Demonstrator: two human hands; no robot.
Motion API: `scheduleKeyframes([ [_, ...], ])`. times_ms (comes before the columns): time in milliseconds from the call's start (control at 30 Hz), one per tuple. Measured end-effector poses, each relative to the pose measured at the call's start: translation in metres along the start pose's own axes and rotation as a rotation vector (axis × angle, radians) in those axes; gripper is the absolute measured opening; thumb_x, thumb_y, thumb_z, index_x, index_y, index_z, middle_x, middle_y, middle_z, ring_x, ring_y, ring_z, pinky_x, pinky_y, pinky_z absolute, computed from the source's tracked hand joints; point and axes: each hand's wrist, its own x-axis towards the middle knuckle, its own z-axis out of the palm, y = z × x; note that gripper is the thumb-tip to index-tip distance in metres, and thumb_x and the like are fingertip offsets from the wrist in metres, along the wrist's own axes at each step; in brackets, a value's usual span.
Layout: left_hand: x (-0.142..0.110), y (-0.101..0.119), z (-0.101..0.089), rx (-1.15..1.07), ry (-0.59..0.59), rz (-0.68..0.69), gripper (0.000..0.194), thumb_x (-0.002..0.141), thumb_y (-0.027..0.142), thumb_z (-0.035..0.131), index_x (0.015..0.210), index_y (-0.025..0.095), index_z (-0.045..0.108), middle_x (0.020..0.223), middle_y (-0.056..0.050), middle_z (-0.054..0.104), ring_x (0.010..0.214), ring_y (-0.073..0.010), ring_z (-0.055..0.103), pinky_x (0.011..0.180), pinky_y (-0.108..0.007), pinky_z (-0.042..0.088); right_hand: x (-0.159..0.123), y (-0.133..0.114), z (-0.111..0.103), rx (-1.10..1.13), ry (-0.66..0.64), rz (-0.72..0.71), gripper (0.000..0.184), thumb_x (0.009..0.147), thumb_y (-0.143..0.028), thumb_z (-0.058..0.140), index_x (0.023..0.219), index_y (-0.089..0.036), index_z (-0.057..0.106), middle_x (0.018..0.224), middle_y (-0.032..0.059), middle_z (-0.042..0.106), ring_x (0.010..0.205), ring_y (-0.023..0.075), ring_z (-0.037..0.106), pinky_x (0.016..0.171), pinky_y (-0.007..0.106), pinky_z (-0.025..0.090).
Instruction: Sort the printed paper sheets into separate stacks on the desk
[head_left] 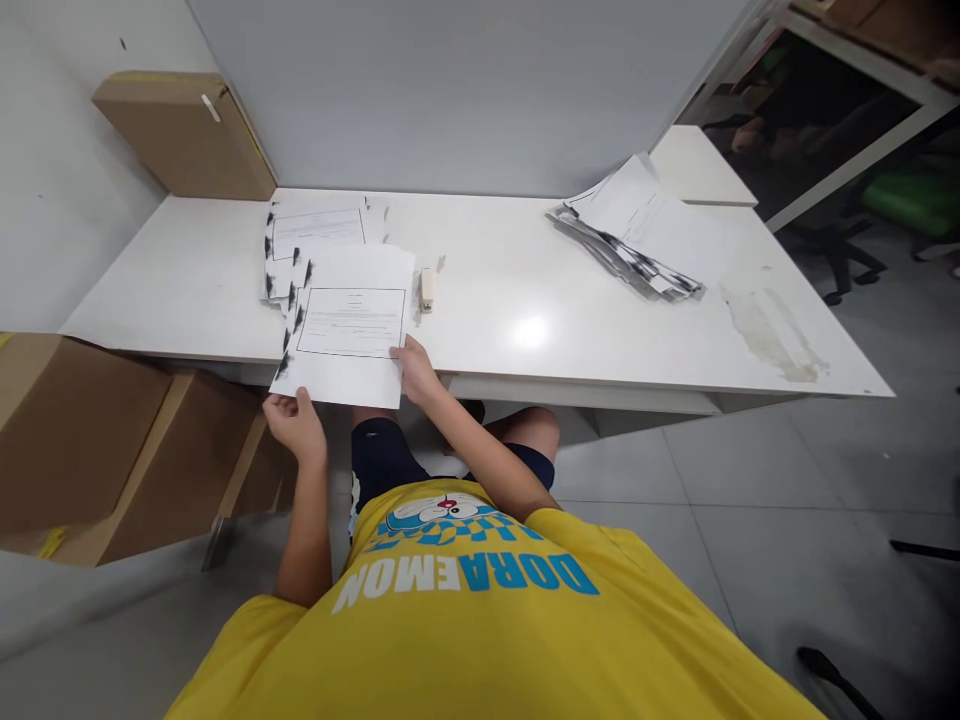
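Between my hands is a printed sheet of paper (pixel 349 325) with a framed block of text and black smudges down its left edge; more paper edges show behind it. My left hand (pixel 298 425) pinches its lower left corner, over the table's front edge. On the right side, my right hand (pixel 415 370) grips the sheet with the thumb on top. Beyond it lies a stack of similar papers (pixel 319 225) on the table, partly covered by the held sheet. A small beige stapler (pixel 427 290) rests just right of the sheet, touched by neither hand.
The white table (pixel 487 270) backs onto a grey panel. A fanned pile of papers (pixel 637 225) lies at its right. One cardboard box (pixel 184 130) stands at the back left; large cardboard boxes (pixel 75 440) sit at the lower left. A green chair (pixel 907 200) is at far right.
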Motion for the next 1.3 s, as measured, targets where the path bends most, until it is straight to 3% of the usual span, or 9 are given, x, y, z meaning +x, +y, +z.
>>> scheduleKeyframes([
  [133, 0.033, -0.008, -0.017, 0.085, -0.138, 0.014, 0.037, 0.075, 0.026, 0.073, 0.107, 0.020, 0.056, 0.113, -0.008, 0.064, 0.103, -0.0176, 0.064, 0.094, -0.032, 0.053, 0.004, -0.005, 0.002, -0.162, 0.040, 0.017, 0.029, 0.069, -0.011, 0.051, 0.095, -0.019, 0.061, 0.099, 0.0034, 0.074, 0.103, 0.0245, 0.066, 0.102, 0.047, 0.052],
  [267, 0.054, -0.012, -0.019, -0.045, -0.375, -0.226, 0.028, 0.072, 0.032, 0.072, 0.095, 0.017, 0.064, 0.093, -0.005, 0.070, 0.083, -0.0157, 0.066, 0.080, -0.028, 0.056, 0.008, -0.015, 0.000, -0.468, 0.013, -0.057, 0.033, 0.068, -0.013, 0.051, 0.098, -0.020, 0.062, 0.110, 0.0040, 0.071, 0.108, 0.0264, 0.063, 0.106, 0.048, 0.048],
  [367, 0.056, -0.008, -0.014, -0.125, -0.503, -0.258, 0.030, 0.067, 0.037, 0.075, 0.087, 0.017, 0.067, 0.087, -0.004, 0.072, 0.075, -0.0155, 0.066, 0.070, -0.025, 0.056, 0.010, -0.020, -0.005, -0.626, -0.043, -0.102, 0.044, 0.068, -0.015, 0.050, 0.111, -0.022, 0.061, 0.118, 0.0044, 0.068, 0.114, 0.0271, 0.060, 0.108, 0.047, 0.045],
  [667, 0.040, -0.005, 0.004, -0.369, -0.549, -0.285, 0.049, 0.063, 0.039, 0.081, 0.107, 0.020, 0.070, 0.109, -0.008, 0.076, 0.104, -0.0290, 0.071, 0.093, -0.039, 0.059, 0.012, -0.023, -0.019, -0.692, -0.064, -0.081, 0.051, 0.074, -0.022, 0.055, 0.125, -0.025, 0.056, 0.124, 0.0057, 0.065, 0.116, 0.0276, 0.059, 0.106, 0.048, 0.046],
  [833, 0.030, -0.006, 0.007, -0.384, -0.528, -0.245, 0.054, 0.062, 0.039, 0.084, 0.111, 0.021, 0.069, 0.114, -0.008, 0.074, 0.109, -0.0291, 0.070, 0.100, -0.041, 0.056, 0.007, -0.026, -0.026, -0.642, -0.070, -0.101, 0.039, 0.076, -0.026, 0.056, 0.115, -0.024, 0.056, 0.105, 0.0043, 0.067, 0.101, 0.0246, 0.063, 0.101, 0.046, 0.049],
  [933, 0.030, 0.013, 0.013, -0.371, -0.508, -0.130, 0.056, 0.062, 0.043, 0.086, 0.110, 0.019, 0.068, 0.116, -0.008, 0.073, 0.109, -0.0276, 0.069, 0.101, -0.039, 0.055, -0.003, -0.041, -0.028, -0.588, -0.117, -0.200, 0.033, 0.079, -0.029, 0.057, 0.111, -0.024, 0.056, 0.101, 0.0038, 0.067, 0.099, 0.0234, 0.064, 0.098, 0.044, 0.051],
  [1100, 0.039, 0.074, 0.049, -0.316, -0.520, 0.214, 0.065, 0.072, 0.057, 0.078, 0.124, 0.021, 0.061, 0.122, -0.007, 0.068, 0.122, -0.0264, 0.061, 0.108, -0.037, 0.049, -0.023, -0.094, -0.034, -0.569, -0.121, -0.500, 0.041, 0.085, -0.045, 0.062, 0.122, -0.028, 0.054, 0.124, 0.0052, 0.061, 0.125, 0.0257, 0.053, 0.102, 0.041, 0.048],
  [1200, 0.041, 0.104, 0.088, -0.350, -0.543, 0.355, 0.063, 0.076, 0.059, 0.074, 0.126, 0.023, 0.058, 0.120, -0.007, 0.066, 0.128, -0.0264, 0.057, 0.111, -0.038, 0.046, -0.020, -0.118, -0.047, -0.579, -0.008, -0.542, 0.046, 0.088, -0.050, 0.059, 0.128, -0.029, 0.051, 0.126, 0.0052, 0.059, 0.131, 0.0276, 0.048, 0.104, 0.043, 0.046],
  [1300, 0.038, 0.113, 0.125, -0.397, -0.582, 0.406, 0.059, 0.077, 0.060, 0.073, 0.121, 0.022, 0.059, 0.117, -0.008, 0.065, 0.128, -0.0256, 0.056, 0.112, -0.038, 0.044, -0.008, -0.125, -0.065, -0.591, 0.103, -0.578, 0.045, 0.088, -0.053, 0.058, 0.125, -0.028, 0.051, 0.121, 0.0053, 0.060, 0.127, 0.0262, 0.050, 0.106, 0.041, 0.044],
])
